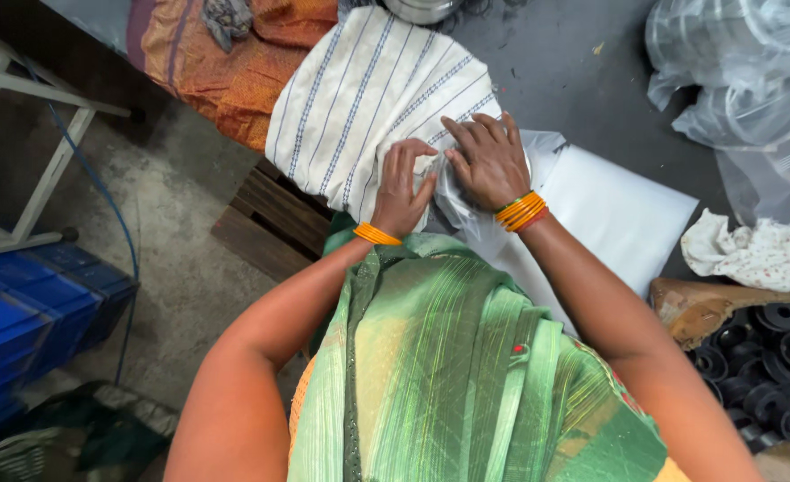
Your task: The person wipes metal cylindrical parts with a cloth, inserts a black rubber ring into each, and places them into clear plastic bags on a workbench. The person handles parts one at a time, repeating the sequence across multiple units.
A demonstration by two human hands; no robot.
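Note:
My left hand (404, 187) and my right hand (487, 159) are together on a clear plastic bag (466, 207) that lies on a white sheet (622, 214). The left fingers pinch the bag's edge. My right hand presses flat on the bag, fingers spread. What the bag holds is hidden under my hands. Both wrists wear orange bangles. A white cloth with blue stripes (368, 98) lies just beyond my hands.
Clear plastic bags (743, 98) pile at the upper right. A crumpled white cloth (752, 254) lies at the right, above a box of black round parts (761, 366). Blue crates (29, 312) stand at the left, a wooden pallet (270, 223) below the orange fabric (234, 71).

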